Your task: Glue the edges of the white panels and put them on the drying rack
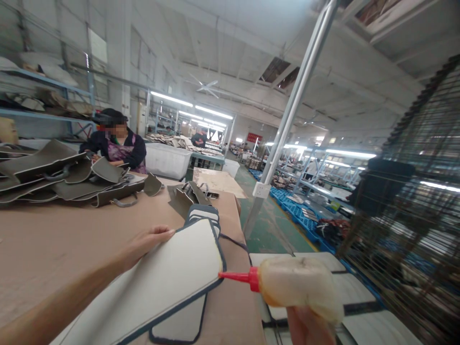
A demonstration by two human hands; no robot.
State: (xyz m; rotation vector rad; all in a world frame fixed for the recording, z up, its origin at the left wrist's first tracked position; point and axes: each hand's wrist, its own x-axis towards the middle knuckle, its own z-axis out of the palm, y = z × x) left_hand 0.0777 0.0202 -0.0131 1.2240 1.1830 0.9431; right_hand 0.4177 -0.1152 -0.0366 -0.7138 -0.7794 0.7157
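Observation:
My left hand (153, 242) pinches the upper edge of a white panel (179, 268) with a dark blue border, which lies tilted over the brown table (230, 306). Under it, part of a second white panel (179, 318) with a dark edge shows. My right hand (309, 326), at the bottom edge of the view, holds a translucent squeeze bottle (302, 282) with a red cap. The bottle's red nozzle tip touches or nearly touches the right corner of the upper panel. Small striped dark and white pieces (203, 214) lie just behind that panel.
Grey-green bag pieces (72, 177) are piled on the table's left, with a smaller one (190, 194) near its far edge. A person (120, 143) sits behind the pile. White panels (362, 292) lie at the lower right, near a metal post (283, 139) and a wire rack (424, 191).

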